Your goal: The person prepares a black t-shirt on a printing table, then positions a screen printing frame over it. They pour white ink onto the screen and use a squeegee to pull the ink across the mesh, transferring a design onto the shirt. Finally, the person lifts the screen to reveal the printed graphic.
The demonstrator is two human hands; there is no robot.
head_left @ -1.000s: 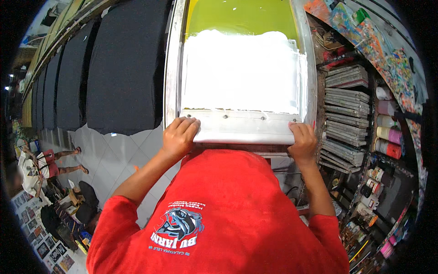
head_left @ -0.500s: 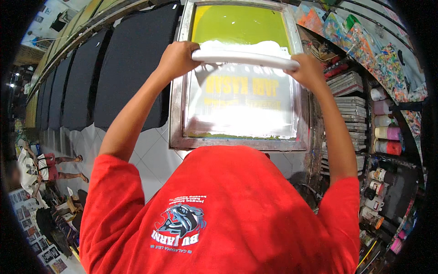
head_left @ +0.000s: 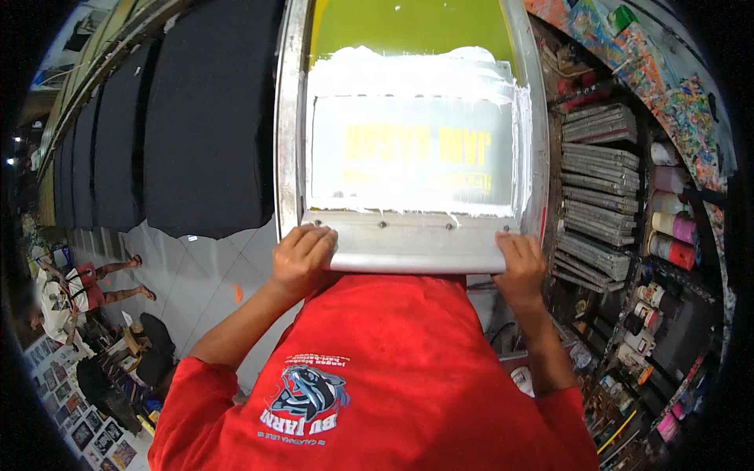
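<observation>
A wide squeegee (head_left: 416, 245) with a pale metal body and several screws along it lies across the near end of a screen-printing frame (head_left: 292, 125). My left hand (head_left: 303, 259) is wrapped round its left end, and my right hand (head_left: 521, 265) grips its right end. Beyond the squeegee, thick white ink (head_left: 393, 72) is banked across the mesh, with more along the right side. Yellow lettering shows through a thin white film in the middle. The far part of the screen is a green coating (head_left: 412, 27).
Black fabric-covered boards (head_left: 208, 118) stand in a row to the left. On the right are stacked frames (head_left: 601, 180) and ink tubs (head_left: 671, 239) on shelves. Another person (head_left: 67, 302) is far off at the left, on the tiled floor (head_left: 204, 275).
Both hands have pulled the squeegee from the far part of the mesh to the near end, close to my body. It now tilts so its flat face shows. My view has shifted slightly.
</observation>
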